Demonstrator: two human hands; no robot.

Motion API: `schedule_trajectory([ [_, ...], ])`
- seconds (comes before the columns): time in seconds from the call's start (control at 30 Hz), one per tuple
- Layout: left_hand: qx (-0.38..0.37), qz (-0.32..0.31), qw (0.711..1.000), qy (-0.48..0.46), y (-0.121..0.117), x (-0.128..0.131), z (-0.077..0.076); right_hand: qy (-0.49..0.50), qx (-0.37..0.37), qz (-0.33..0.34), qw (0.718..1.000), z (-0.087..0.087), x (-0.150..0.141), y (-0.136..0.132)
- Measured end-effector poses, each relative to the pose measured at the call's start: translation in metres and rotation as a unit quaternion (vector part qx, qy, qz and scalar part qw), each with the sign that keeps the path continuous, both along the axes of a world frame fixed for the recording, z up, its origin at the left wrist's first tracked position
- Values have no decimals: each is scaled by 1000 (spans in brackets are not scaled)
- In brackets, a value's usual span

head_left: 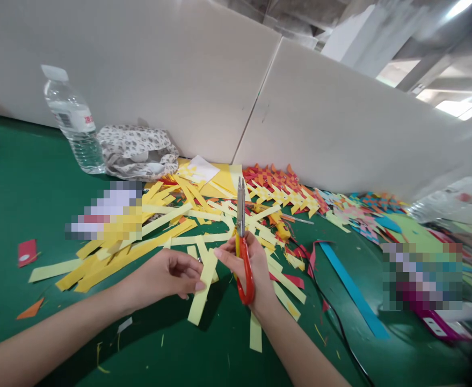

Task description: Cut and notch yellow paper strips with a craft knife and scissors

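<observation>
My right hand grips red-handled scissors, blades closed and pointing away from me. My left hand pinches a pale yellow paper strip that hangs down toward me, just left of the scissors. Both hands hover above a heap of yellow paper strips on the green table.
A plastic water bottle and a patterned cloth bag stand at the back by the white partition. Woven red-and-yellow paper pieces and multicoloured ones lie right. A blue strip and a black cable cross the table.
</observation>
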State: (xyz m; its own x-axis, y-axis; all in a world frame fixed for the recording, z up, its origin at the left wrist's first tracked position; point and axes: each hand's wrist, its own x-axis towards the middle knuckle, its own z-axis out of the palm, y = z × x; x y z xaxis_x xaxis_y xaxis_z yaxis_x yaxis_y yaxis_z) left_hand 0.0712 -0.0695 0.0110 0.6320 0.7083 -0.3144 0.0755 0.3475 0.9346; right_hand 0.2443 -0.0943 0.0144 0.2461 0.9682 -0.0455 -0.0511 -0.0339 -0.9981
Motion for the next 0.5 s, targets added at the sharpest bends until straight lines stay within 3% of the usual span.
schedule_trajectory([
  [0.37,-6,-8,1000,9,1,2,-4,-29,7,22,999,3,-4,-3],
  [0.5,-11,26,1000,7,3,1,-2,-58,35,15,998,6,-7,-7],
])
